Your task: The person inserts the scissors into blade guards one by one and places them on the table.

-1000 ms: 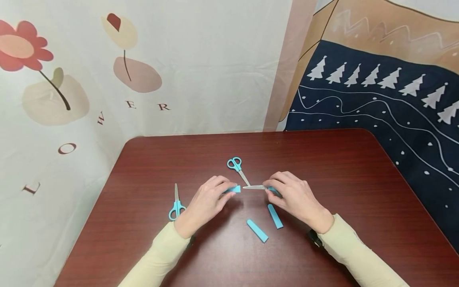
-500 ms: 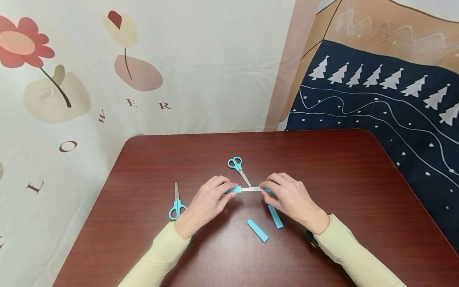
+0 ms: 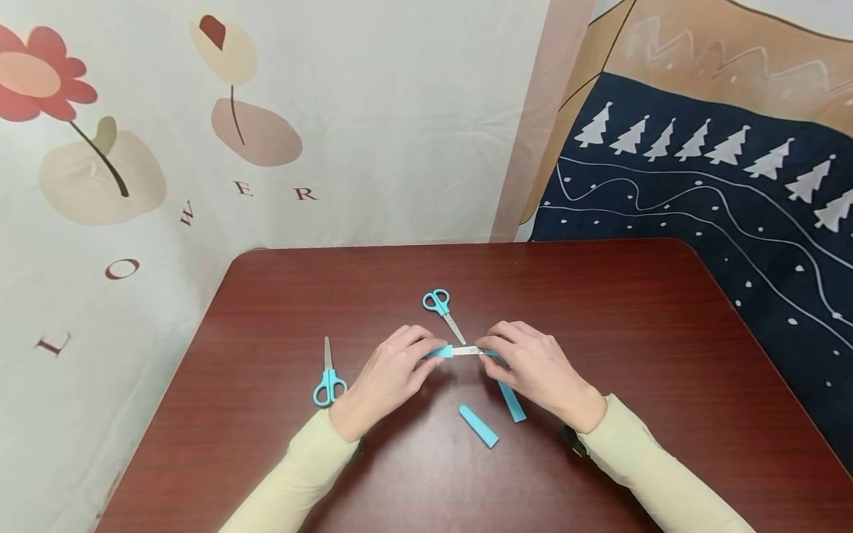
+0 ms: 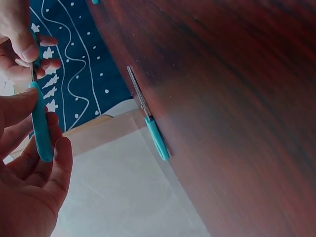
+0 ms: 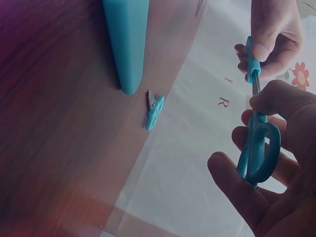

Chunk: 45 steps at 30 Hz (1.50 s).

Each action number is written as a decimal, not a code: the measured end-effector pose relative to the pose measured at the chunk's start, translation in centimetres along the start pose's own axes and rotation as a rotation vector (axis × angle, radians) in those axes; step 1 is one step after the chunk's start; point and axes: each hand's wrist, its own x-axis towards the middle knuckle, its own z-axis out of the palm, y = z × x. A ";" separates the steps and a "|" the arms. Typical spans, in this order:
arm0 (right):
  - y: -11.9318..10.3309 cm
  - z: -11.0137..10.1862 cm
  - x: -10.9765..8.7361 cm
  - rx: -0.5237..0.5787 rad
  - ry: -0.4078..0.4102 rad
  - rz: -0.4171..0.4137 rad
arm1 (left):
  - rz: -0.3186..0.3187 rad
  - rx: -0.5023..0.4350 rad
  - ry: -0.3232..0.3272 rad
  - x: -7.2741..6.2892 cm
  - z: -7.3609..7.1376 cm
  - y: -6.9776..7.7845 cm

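Note:
My left hand [image 3: 389,377] pinches a light-blue blade cover [image 4: 41,126] between thumb and fingers. Opposite it, my right hand [image 3: 536,370] grips a pair of scissors [image 5: 260,148] by its blue handles, blades pointing left. The blade tips are inside the cover's mouth, and a short stretch of bare metal shows between the hands. Just beyond the hands lies a second pair of scissors [image 3: 443,312], uncovered. A third pair [image 3: 329,381] rests beside my left wrist, blades pointing away. Two more blue covers lie nearer me: one [image 3: 478,426] in front, another [image 3: 512,402] partly under my right hand.
The dark red-brown table [image 3: 586,289] has rounded far corners. Behind it hangs a pale curtain [image 3: 400,148] with flower prints, and to the right a navy cloth [image 3: 666,192] with white trees.
My right hand has moved left, bringing the scissors from apart to partly inside the cover. Less blade shows now. My left hand has stayed nearly in place.

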 end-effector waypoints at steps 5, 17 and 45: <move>-0.2 0.1 0.2 0.003 0.000 -0.002 | -0.005 0.006 -0.012 0.2 0.1 0.1; -0.5 0.2 0.3 -0.005 0.011 -0.015 | 0.007 0.025 0.000 0.2 0.3 0.4; -0.9 0.4 0.3 -0.003 0.014 -0.029 | 0.023 0.004 -0.001 0.5 0.8 1.1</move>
